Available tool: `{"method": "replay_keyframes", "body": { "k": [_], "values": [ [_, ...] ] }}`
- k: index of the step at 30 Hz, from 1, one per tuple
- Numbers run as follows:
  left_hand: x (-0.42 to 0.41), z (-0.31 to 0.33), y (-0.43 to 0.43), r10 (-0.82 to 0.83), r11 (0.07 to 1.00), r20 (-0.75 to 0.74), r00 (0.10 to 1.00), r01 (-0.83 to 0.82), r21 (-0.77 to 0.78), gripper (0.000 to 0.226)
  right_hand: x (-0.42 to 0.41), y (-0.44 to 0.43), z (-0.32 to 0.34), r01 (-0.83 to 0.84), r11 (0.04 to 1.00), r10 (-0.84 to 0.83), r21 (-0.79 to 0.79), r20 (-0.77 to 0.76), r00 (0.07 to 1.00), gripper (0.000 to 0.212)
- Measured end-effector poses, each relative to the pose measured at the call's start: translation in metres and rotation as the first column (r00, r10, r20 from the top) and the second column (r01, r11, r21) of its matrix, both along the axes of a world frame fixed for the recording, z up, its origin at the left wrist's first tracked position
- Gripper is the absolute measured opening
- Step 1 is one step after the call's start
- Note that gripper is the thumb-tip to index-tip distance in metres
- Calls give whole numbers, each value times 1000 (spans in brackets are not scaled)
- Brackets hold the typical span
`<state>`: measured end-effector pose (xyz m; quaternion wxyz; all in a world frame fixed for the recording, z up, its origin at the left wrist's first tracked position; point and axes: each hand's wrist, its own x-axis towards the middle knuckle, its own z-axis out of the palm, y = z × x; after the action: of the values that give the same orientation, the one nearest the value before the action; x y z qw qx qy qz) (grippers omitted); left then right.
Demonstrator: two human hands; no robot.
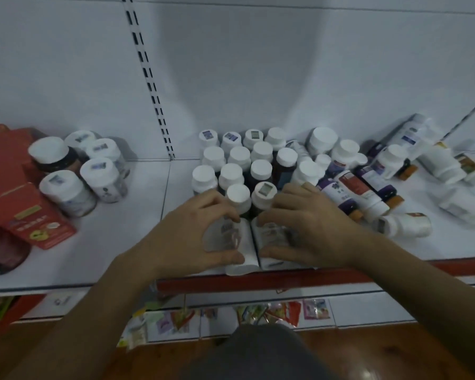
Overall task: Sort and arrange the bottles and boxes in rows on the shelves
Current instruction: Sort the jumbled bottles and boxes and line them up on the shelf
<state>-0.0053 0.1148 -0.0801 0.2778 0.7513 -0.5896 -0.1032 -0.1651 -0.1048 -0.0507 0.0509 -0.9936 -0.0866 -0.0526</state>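
- As I look down, the white shelf (126, 242) is the biggest thing, and all the bottles and boxes sit on it.
- Rows of white-capped bottles (237, 156) stand up straight in the middle, close together, near the back wall.
- A messy pile of bottles (368, 185) lies tipped over, just to the right of the rows.
- Red boxes (25, 198) are stacked at the far left end.
- Five big-capped bottles (66, 187) stand in a bunch beside the red boxes.
- My left hand (187, 234) is curled round the left front bottle (231, 237), fingers on top and thumb below.
- My right hand (302, 226) is curled the same way round the right front bottle (272, 234).
- These two bottles touch side by side at the shelf's front edge, right in front of the rows.
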Motion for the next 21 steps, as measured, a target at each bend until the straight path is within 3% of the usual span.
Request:
{"method": "replay_keyframes", "body": {
  "k": [4,12,17,21],
  "values": [
    [-21,-22,9,43,998,-80,996,-39,52,80,-4,6,-7,70,982,-100,-177,-164,981,84],
    [-4,-23,22,123,992,-189,974,-123,13,59,-11,12,-14,198,950,-255,-241,-233,938,91],
    [17,-15,44,287,935,-358,889,-340,-96,42,-15,23,4,213,965,-241,-154,-199,950,80],
    [31,-14,62,506,792,-455,733,-603,-92,35,5,34,43,206,972,-195,111,-104,975,77]
  ]
}}
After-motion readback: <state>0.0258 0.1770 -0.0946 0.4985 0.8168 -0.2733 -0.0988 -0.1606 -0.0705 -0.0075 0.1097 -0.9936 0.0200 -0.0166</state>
